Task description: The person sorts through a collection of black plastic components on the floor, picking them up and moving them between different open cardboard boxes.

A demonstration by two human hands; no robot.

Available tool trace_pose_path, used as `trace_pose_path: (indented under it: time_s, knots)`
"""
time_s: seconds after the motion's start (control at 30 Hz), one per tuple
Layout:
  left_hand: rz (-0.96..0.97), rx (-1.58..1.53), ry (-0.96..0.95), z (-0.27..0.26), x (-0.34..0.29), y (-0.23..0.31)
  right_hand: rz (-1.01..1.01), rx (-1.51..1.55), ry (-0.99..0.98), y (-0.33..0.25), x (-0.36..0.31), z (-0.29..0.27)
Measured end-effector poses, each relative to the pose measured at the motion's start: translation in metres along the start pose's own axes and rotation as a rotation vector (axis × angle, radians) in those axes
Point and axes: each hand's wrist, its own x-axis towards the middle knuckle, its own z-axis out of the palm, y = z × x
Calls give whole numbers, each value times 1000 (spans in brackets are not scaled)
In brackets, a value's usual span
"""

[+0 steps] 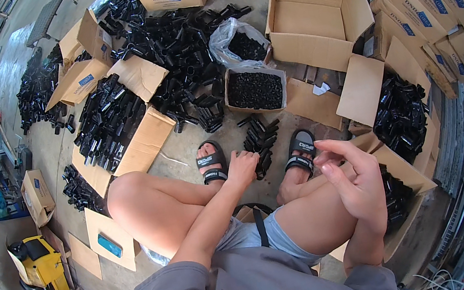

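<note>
My left hand [241, 167] reaches down between my feet, fingers slightly bent and a little apart, beside a small stack of black tubular parts [262, 139] on the floor. Its fingertips are at the near left edge of that stack; nothing shows in its grasp. My right hand [355, 179] is raised over my right thigh, palm turned inward. Its fingers curve loosely with a gap to the thumb, and I see nothing in them. Beyond the stack stands an open carton [229, 105] of small black pieces [255, 89]. A plastic-lined box [217, 42] behind it holds more small black pieces.
Large heaps of black tubular parts [177, 43] cover the floor ahead and left. An open cardboard box [309, 16] stands ahead right; another box of black parts [402, 118] is at my right. Flattened cartons [419, 9] lean beyond. A phone [109, 245] lies on cardboard at left.
</note>
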Motion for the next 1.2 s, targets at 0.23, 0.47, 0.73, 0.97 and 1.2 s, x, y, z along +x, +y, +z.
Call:
trace_pose_path:
  time_s: [0.23,0.47,0.73,0.97,1.2]
  knots:
    - [-164,-405,-192,0,3,-2,78,-51,-15,7,8,2]
    - [-247,-564,-124,-3,-4,-12,163,-36,67,22,15,9]
    - [-547,-1076,135,-7,3,-24,207,-63,57,41,53,16]
    - [-792,-1168,167,57,8,-57,184,-164,-79,33,70,37]
    - [-560,-1064,665,-63,0,8,147,-133,8,-3,40,60]
